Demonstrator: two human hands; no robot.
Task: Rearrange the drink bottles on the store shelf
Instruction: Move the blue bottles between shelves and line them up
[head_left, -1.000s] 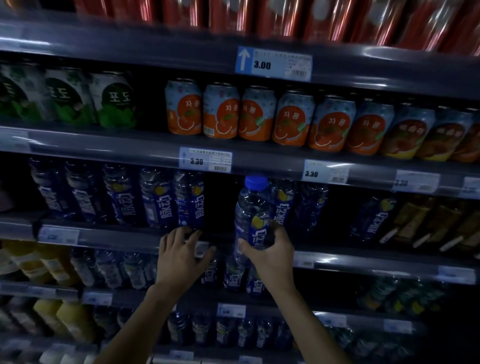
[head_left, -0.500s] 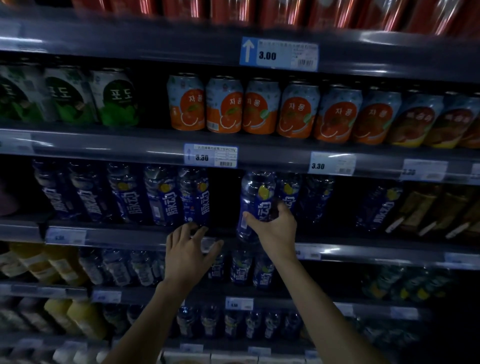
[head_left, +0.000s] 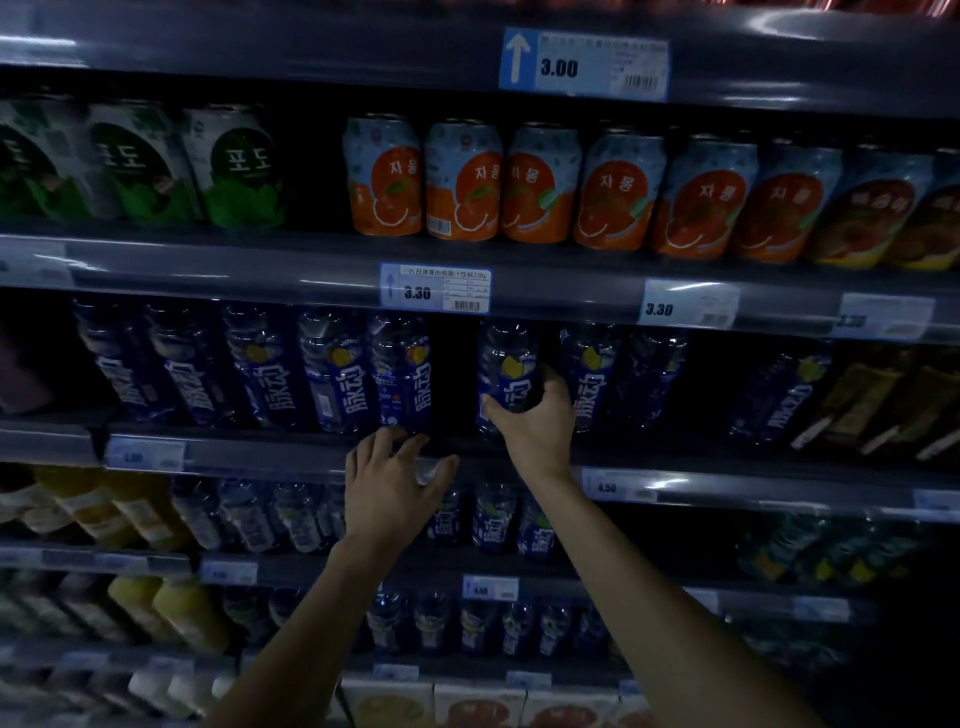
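My right hand (head_left: 535, 421) grips a blue-labelled drink bottle (head_left: 506, 364) standing upright on the middle shelf (head_left: 291, 457). A dark gap separates that bottle from a row of several like bottles (head_left: 332, 369) to its left. More of them (head_left: 592, 374) stand to its right. My left hand (head_left: 389, 483) hovers with fingers spread in front of the shelf edge, just below the nearest bottle of the left row (head_left: 402, 374), holding nothing.
Orange cans (head_left: 462, 182) and green cans (head_left: 234, 166) fill the shelf above, with price tags (head_left: 435, 288) on its rail. Lower shelves hold small blue bottles (head_left: 493, 519), yellow juice bottles (head_left: 104, 509) and cartons (head_left: 478, 706). Darker bottles (head_left: 883, 400) stand far right.
My right hand lifted the blue bottle from in front of the shelf and pushed it in onto the middle shelf. My left hand stayed near the shelf edge.
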